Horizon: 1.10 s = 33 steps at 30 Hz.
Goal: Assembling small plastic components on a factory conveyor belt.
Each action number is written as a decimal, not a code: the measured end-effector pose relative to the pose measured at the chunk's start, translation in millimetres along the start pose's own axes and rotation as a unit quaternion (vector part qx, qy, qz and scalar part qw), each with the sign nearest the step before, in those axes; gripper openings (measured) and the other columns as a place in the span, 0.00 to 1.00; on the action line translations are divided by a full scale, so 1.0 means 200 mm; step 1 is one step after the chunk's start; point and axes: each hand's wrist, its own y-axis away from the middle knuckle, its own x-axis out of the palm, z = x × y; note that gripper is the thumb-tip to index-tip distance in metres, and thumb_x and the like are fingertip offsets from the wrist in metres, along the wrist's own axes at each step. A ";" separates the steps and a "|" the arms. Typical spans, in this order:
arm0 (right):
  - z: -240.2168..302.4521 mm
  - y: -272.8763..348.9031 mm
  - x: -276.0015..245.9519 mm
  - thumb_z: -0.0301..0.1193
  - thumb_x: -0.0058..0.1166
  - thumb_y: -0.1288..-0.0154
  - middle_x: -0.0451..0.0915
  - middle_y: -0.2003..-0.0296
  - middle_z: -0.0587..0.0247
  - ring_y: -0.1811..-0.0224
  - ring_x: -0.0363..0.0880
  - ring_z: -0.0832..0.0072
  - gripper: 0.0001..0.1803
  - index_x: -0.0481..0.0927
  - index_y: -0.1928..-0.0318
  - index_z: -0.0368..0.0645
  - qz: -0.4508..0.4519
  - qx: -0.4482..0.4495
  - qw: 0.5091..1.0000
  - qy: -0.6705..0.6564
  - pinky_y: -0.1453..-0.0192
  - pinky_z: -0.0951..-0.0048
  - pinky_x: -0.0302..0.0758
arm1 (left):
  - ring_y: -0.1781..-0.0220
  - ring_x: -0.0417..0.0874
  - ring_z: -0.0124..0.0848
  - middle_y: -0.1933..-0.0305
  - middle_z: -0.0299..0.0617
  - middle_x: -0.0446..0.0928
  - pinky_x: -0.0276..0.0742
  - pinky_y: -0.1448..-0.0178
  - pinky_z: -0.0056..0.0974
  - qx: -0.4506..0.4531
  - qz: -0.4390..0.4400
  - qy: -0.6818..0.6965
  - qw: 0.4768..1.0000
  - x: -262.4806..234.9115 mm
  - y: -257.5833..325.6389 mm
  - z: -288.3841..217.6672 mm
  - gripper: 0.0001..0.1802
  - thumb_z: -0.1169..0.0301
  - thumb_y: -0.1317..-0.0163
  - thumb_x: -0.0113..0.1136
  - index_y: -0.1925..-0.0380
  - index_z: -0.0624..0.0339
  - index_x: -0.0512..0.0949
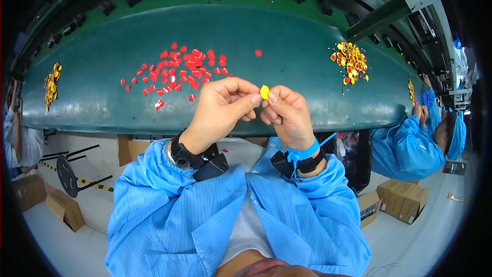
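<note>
Centre frame, above the green belt [287, 36]: left hand [221, 106] and right hand [288, 113] are both pinching a small yellow disc [264, 92] between thumb and fingertips (other fingers curled). Loosening either pinch risks dropping it among the red pieces [179, 69]. Its underside is staying hidden.

Factory assembly line. Long green conveyor belt [287, 36] with piled small parts [350, 60]. Blue-smocked co-worker [410, 143], cardboard boxes [405, 201] on floor.
</note>
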 end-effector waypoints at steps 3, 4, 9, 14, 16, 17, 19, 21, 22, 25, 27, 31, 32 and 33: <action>-0.01 0.00 -0.01 0.31 0.51 0.33 0.67 0.82 0.72 0.83 0.57 0.86 0.10 0.76 0.70 0.37 -0.006 0.003 1.000 0.012 0.76 0.81 0.58 | 0.74 0.79 0.22 0.70 0.40 0.79 0.77 0.70 0.26 -0.019 0.002 -0.002 1.000 -0.01 0.00 0.00 0.06 0.75 0.40 0.60 0.66 0.68 0.78; -0.01 0.00 -0.01 0.31 0.51 0.33 0.67 0.82 0.72 0.83 0.57 0.86 0.10 0.76 0.70 0.37 -0.005 0.001 1.000 0.012 0.76 0.81 0.58 | 0.74 0.78 0.21 0.70 0.39 0.79 0.76 0.70 0.25 -0.032 -0.002 -0.005 0.999 -0.01 0.00 0.00 0.05 0.75 0.40 0.60 0.66 0.67 0.78; -0.02 0.01 -0.02 0.32 0.48 0.31 0.63 0.84 0.74 0.84 0.54 0.86 0.11 0.74 0.69 0.38 0.012 0.043 0.997 -0.064 0.76 0.79 0.57 | 0.76 0.75 0.20 0.72 0.37 0.78 0.72 0.72 0.24 -0.027 0.008 -0.023 0.999 0.00 -0.02 0.01 0.04 0.77 0.41 0.58 0.68 0.67 0.78; 0.03 0.04 -0.08 0.33 0.43 0.29 0.61 0.85 0.74 0.85 0.52 0.85 0.12 0.71 0.69 0.39 0.125 0.065 0.965 -0.223 0.77 0.79 0.55 | 0.75 0.77 0.22 0.74 0.35 0.77 0.71 0.74 0.28 0.050 -0.030 -0.126 0.990 -0.05 -0.12 0.09 0.01 0.78 0.44 0.58 0.71 0.64 0.77; 0.07 0.07 -0.14 0.33 0.43 0.30 0.61 0.85 0.73 0.84 0.54 0.85 0.12 0.71 0.69 0.40 0.142 0.029 0.965 -0.219 0.77 0.79 0.54 | 0.75 0.77 0.26 0.74 0.37 0.76 0.71 0.74 0.29 0.201 -0.068 -0.367 0.906 -0.12 -0.11 0.04 0.04 0.79 0.47 0.59 0.71 0.62 0.78; 0.09 0.08 -0.17 0.33 0.43 0.30 0.61 0.85 0.73 0.84 0.54 0.85 0.12 0.71 0.69 0.40 0.145 0.029 0.964 -0.219 0.77 0.79 0.54 | 0.76 0.78 0.30 0.74 0.38 0.76 0.72 0.74 0.30 0.329 -0.098 -0.575 0.743 -0.16 -0.11 0.02 0.07 0.81 0.50 0.60 0.70 0.60 0.79; 0.11 0.11 -0.26 0.33 0.44 0.31 0.62 0.84 0.73 0.84 0.54 0.85 0.11 0.71 0.69 0.40 0.037 0.014 0.984 -0.173 0.77 0.79 0.55 | 0.72 0.77 0.35 0.73 0.39 0.73 0.72 0.73 0.33 0.363 -0.070 -0.658 0.656 -0.21 -0.11 0.04 0.07 0.77 0.53 0.60 0.71 0.58 0.78; 0.10 0.11 -0.32 0.32 0.46 0.32 0.63 0.83 0.73 0.84 0.55 0.85 0.10 0.71 0.69 0.40 0.031 0.022 0.982 -0.183 0.76 0.78 0.56 | 0.68 0.76 0.32 0.71 0.37 0.71 0.71 0.70 0.33 0.340 0.110 -0.776 0.519 -0.24 -0.09 0.08 0.07 0.72 0.53 0.56 0.72 0.59 0.78; 0.09 0.12 -0.33 0.32 0.46 0.33 0.63 0.83 0.73 0.84 0.54 0.85 0.10 0.71 0.70 0.40 0.005 0.026 0.986 -0.165 0.76 0.78 0.56 | 0.66 0.74 0.31 0.70 0.37 0.70 0.71 0.68 0.34 0.296 0.161 -0.808 0.482 -0.25 -0.06 0.12 0.10 0.69 0.53 0.53 0.70 0.60 0.77; 0.07 0.13 -0.37 0.31 0.46 0.33 0.62 0.83 0.72 0.84 0.54 0.85 0.10 0.71 0.71 0.41 -0.032 0.038 0.988 -0.143 0.75 0.77 0.57 | 0.66 0.74 0.31 0.70 0.38 0.70 0.72 0.67 0.34 0.284 0.202 -0.832 0.432 -0.26 0.01 0.12 0.14 0.70 0.54 0.54 0.65 0.63 0.77; 0.07 0.13 -0.39 0.31 0.46 0.33 0.62 0.84 0.73 0.84 0.54 0.84 0.10 0.71 0.71 0.41 -0.056 0.033 0.991 -0.114 0.75 0.77 0.56 | 0.65 0.74 0.31 0.69 0.38 0.70 0.72 0.66 0.33 0.275 0.205 -0.846 0.408 -0.25 0.05 0.09 0.17 0.70 0.53 0.54 0.63 0.66 0.77; 0.08 0.14 -0.46 0.32 0.47 0.33 0.62 0.84 0.73 0.85 0.54 0.84 0.10 0.72 0.71 0.41 -0.071 0.024 0.990 -0.117 0.76 0.77 0.56 | 0.65 0.76 0.33 0.68 0.40 0.73 0.74 0.65 0.34 0.269 0.192 -0.826 0.456 -0.33 0.11 0.02 0.13 0.70 0.53 0.55 0.67 0.64 0.78; 0.08 0.14 -0.48 0.32 0.47 0.33 0.62 0.84 0.73 0.85 0.54 0.84 0.11 0.72 0.72 0.41 -0.076 0.022 0.991 -0.111 0.76 0.77 0.56 | 0.66 0.77 0.34 0.68 0.40 0.74 0.74 0.66 0.34 0.250 0.170 -0.804 0.512 -0.36 0.10 -0.01 0.10 0.71 0.54 0.58 0.70 0.62 0.78; 0.08 0.14 -0.48 0.32 0.47 0.33 0.62 0.85 0.72 0.85 0.54 0.84 0.11 0.72 0.72 0.41 -0.081 0.020 0.991 -0.103 0.76 0.77 0.56 | 0.68 0.78 0.35 0.69 0.40 0.74 0.75 0.66 0.34 0.230 0.147 -0.778 0.566 -0.37 0.08 -0.04 0.08 0.71 0.55 0.60 0.73 0.60 0.78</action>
